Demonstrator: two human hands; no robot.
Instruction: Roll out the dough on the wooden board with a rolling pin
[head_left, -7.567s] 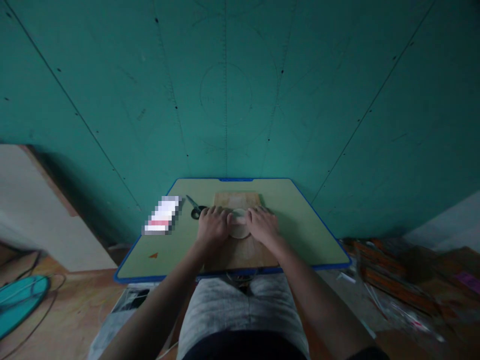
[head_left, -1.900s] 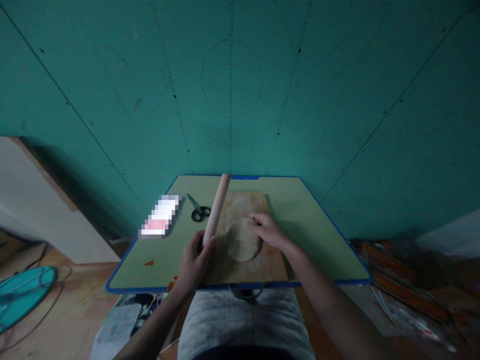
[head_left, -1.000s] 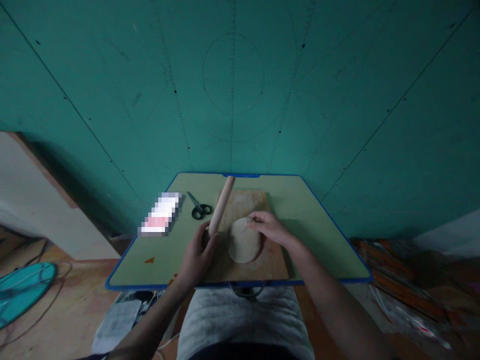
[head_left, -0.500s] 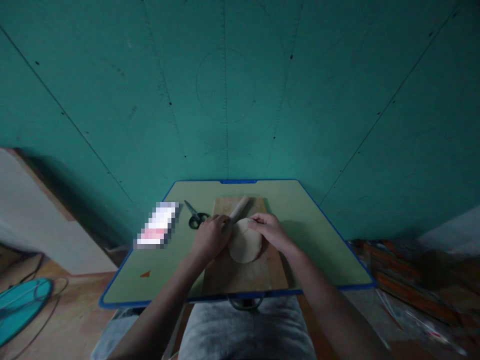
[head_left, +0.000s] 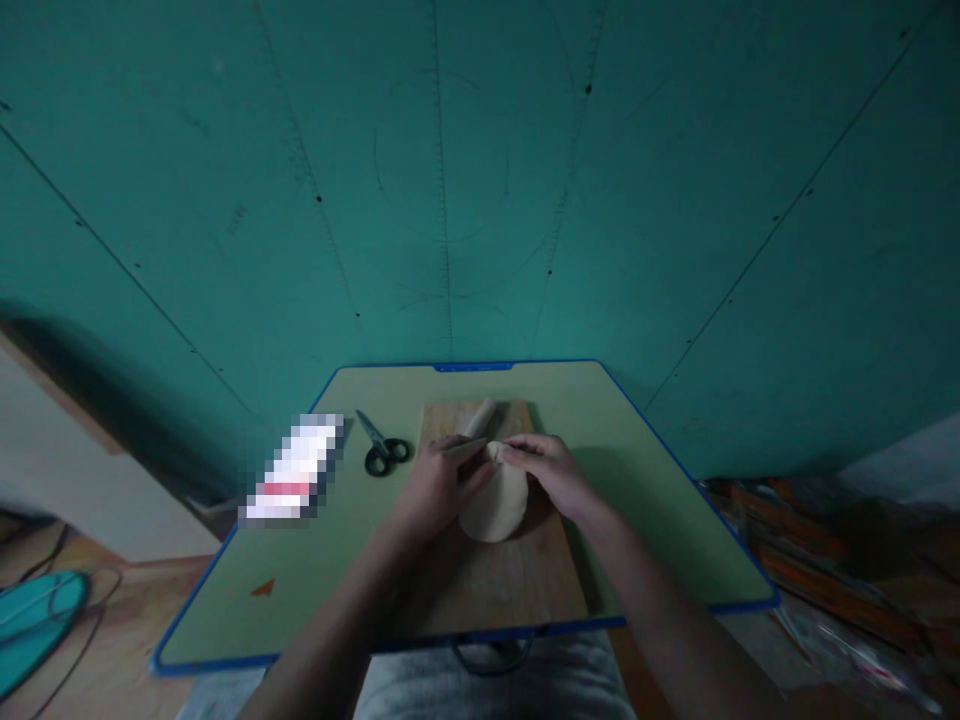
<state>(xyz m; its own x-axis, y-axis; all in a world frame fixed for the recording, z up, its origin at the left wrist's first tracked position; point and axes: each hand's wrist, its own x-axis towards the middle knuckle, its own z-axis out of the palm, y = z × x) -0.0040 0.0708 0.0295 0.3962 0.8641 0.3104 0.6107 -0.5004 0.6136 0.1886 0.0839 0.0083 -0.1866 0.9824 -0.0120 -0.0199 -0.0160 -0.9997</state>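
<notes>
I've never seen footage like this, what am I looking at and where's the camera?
There's no machine: a person's left hand and right hand do the work. Every picture comes from one head-worn camera, looking forward and down. The table stands before a green wall; on it lie a wooden board, scissors, an orange scrap and a blurred-out rectangle. The right hand pinches the far edge of a flat round of dough; the left hand is there too, its grip partly hidden. A rolling pin lies beyond on the board.

the pale disc (head_left: pixel 493 510) looks matt and smooth, the board (head_left: pixel 517 585) and rolling pin (head_left: pixel 479 418) plain wood.
</notes>
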